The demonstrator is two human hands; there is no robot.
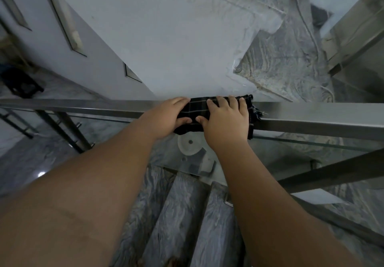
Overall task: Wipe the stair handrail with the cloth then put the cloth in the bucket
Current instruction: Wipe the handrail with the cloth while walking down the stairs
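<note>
Both hands press a dark cloth [196,114] down over the metal handrail [311,117], each one wrapped around it with fingers over the far edge and thumb on the near face. On the left, the left hand [166,117] covers the cloth's left end, its fingers curling over the rail's top and its thumb lying flat on the fabric; the right hand [226,119] grips the right portion, four fingers [222,101] spread along the upper edge and the thumb pointing left, nearly meeting the other thumb. Between the two hands a strip of the cloth shows: black or very dark fabric crossed by thin pale lines in a plaid check. It is draped over the rail, folded across the top and hanging a little below the near side, with a ragged, fraying right end sticking out past the right hand's little finger. The handrail is a square-section, brushed steel bar running straight across the view from left to right, dull grey with soft reflections. Below it, a glass panel [311,148] and slanted steel posts [62,129] stand over grey marbled stair treads [176,214]. Just under the cloth, a white round object [190,146] lies on the floor below, too blurred to identify.
</note>
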